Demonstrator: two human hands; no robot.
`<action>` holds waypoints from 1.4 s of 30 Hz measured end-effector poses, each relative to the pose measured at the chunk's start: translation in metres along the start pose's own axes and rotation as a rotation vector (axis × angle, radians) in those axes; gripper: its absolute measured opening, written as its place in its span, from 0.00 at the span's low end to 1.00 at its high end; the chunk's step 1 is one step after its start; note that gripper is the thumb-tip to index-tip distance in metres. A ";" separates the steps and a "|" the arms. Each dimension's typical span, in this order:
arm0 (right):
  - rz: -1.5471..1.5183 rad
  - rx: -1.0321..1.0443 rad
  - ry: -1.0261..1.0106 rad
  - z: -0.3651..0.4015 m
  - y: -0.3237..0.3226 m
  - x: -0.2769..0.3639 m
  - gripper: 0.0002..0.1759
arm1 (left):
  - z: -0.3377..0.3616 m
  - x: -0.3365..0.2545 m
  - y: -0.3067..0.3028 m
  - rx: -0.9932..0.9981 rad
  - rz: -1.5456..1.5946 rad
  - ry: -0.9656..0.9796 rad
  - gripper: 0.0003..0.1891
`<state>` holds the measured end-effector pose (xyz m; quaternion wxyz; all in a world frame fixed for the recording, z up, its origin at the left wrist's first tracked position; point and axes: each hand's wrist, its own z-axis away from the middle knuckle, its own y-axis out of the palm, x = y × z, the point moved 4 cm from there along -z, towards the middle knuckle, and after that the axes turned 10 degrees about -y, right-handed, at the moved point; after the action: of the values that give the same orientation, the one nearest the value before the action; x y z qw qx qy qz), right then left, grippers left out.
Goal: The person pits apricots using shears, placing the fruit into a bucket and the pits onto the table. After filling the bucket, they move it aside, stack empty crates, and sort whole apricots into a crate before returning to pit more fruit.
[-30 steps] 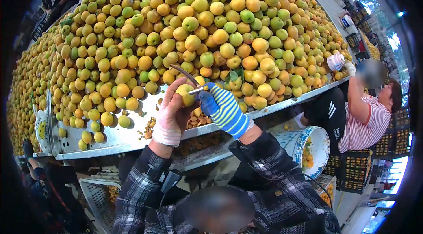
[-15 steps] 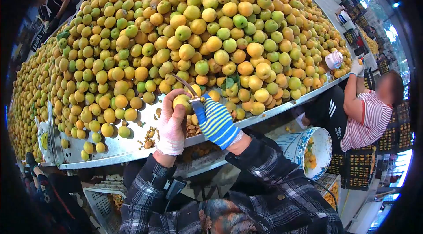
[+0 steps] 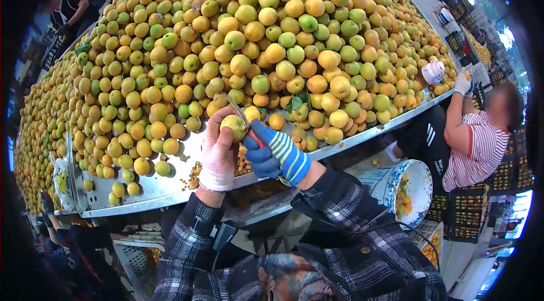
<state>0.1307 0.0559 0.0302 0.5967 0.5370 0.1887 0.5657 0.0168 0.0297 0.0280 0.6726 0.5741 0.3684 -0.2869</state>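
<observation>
My left hand (image 3: 219,151), in a white and pinkish glove, is closed round a yellow-green, persimmon-like fruit (image 3: 232,127). A blue glove with yellow and white stripes covers my right hand (image 3: 272,151), whose fingers wrap the red handle of a curved knife (image 3: 239,112). The thin blade rises over the side of the held fruit; whether its edge is cutting in cannot be seen. Just beyond both hands slopes a large heap of similar yellow, green and orange fruit (image 3: 249,34). Small brown scraps (image 3: 194,176) lie near my left wrist on the metal table (image 3: 150,194).
A white bucket (image 3: 418,190) with orange pieces stands right of me, near a seated person in a striped shirt (image 3: 484,142). A white cup (image 3: 432,72) rests against the heap. Plastic crates (image 3: 133,261) stand below the table; other people are at the far left.
My right hand has turned at the fruit, so its curled fingers and the red handle now show. The blade has shifted slightly. The left hand still holds the fruit.
</observation>
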 end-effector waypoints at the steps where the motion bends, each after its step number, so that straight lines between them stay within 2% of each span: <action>1: -0.003 0.007 -0.003 0.003 0.004 0.001 0.28 | -0.001 -0.002 0.001 0.016 0.194 -0.018 0.25; 2: 0.028 0.117 -0.005 0.006 0.009 0.002 0.28 | 0.002 -0.003 0.001 -0.012 0.266 -0.100 0.30; 3: 0.059 0.228 -0.006 0.009 0.014 0.004 0.28 | 0.002 -0.006 -0.001 -0.014 0.259 -0.094 0.30; 5: 0.105 0.185 -0.024 0.008 0.012 0.006 0.26 | 0.003 -0.004 -0.007 -0.001 0.306 -0.185 0.33; 6: 0.446 0.036 -0.285 0.005 0.006 0.012 0.24 | 0.000 -0.002 -0.012 -0.022 0.209 -0.183 0.40; 7: 0.786 -0.124 -0.548 0.006 0.001 0.019 0.23 | 0.000 -0.002 -0.014 -0.022 0.205 -0.183 0.40; 8: 0.988 -0.130 -0.723 0.003 -0.009 0.020 0.18 | -0.001 -0.002 -0.013 -0.001 0.211 -0.158 0.40; 9: 0.988 -0.131 -0.725 0.000 -0.018 0.020 0.18 | -0.002 -0.003 -0.012 0.021 0.219 -0.135 0.41; 11: 1.668 -0.189 -0.931 0.004 -0.017 0.023 0.16 | -0.003 -0.005 -0.006 0.029 0.261 -0.133 0.41; 12: 1.627 -0.209 -0.771 0.006 -0.018 0.021 0.16 | -0.004 -0.005 -0.004 0.012 0.250 -0.141 0.40; 20: 1.880 -0.305 -0.862 0.017 -0.009 0.019 0.18 | -0.012 0.001 -0.006 0.064 0.209 -0.114 0.41; 21: 1.877 -0.312 -0.861 0.018 -0.009 0.018 0.18 | -0.012 -0.002 -0.004 0.103 0.162 -0.104 0.41; 23: 1.972 -0.339 -0.715 0.016 -0.010 0.015 0.19 | -0.012 -0.004 -0.001 0.142 0.117 -0.095 0.42; 26: 1.979 -0.348 -0.784 0.016 -0.009 0.016 0.20 | -0.011 -0.008 0.007 0.151 -0.019 -0.023 0.39; 28: 1.920 -0.354 -0.780 0.013 -0.007 0.019 0.16 | -0.008 -0.010 0.011 -0.052 0.018 0.021 0.33; 29: 1.921 -0.351 -0.784 0.012 -0.006 0.019 0.16 | -0.007 -0.006 0.004 -0.051 0.017 0.025 0.33; 31: 1.940 -0.363 -0.944 0.014 0.001 0.023 0.17 | -0.007 0.021 -0.020 -0.126 0.341 -0.305 0.32; 33: 1.904 -0.360 -0.896 0.014 0.006 0.027 0.17 | -0.009 0.021 -0.002 -0.094 0.382 -0.331 0.33; 35: 2.025 -0.449 -0.654 0.007 -0.001 0.025 0.18 | -0.005 0.008 0.016 -0.086 0.271 -0.347 0.31; 36: 2.017 -0.439 -0.738 0.006 -0.004 0.023 0.19 | -0.005 0.008 0.011 -0.131 0.227 -0.310 0.31; 37: 2.019 -0.431 -0.733 0.006 -0.005 0.022 0.19 | -0.007 0.008 0.004 -0.137 0.230 -0.308 0.31; 39: 1.996 -0.387 -0.778 0.006 -0.003 0.022 0.20 | -0.009 0.000 -0.001 -0.048 0.003 -0.209 0.31; 40: 2.034 -0.419 -0.646 0.005 -0.005 0.022 0.20 | -0.008 -0.005 0.000 -0.048 -0.064 -0.143 0.27; 41: 2.037 -0.417 -0.649 0.005 -0.005 0.022 0.20 | -0.008 -0.009 0.000 -0.048 -0.063 -0.140 0.27; 42: 2.035 -0.392 -0.691 0.005 -0.004 0.022 0.20 | -0.009 -0.015 -0.003 -0.124 -0.263 -0.110 0.26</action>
<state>0.1434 0.0740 0.0375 -0.0546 0.4670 -0.6150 0.6330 0.0047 0.0370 0.0379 0.6824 0.4619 0.4200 -0.3803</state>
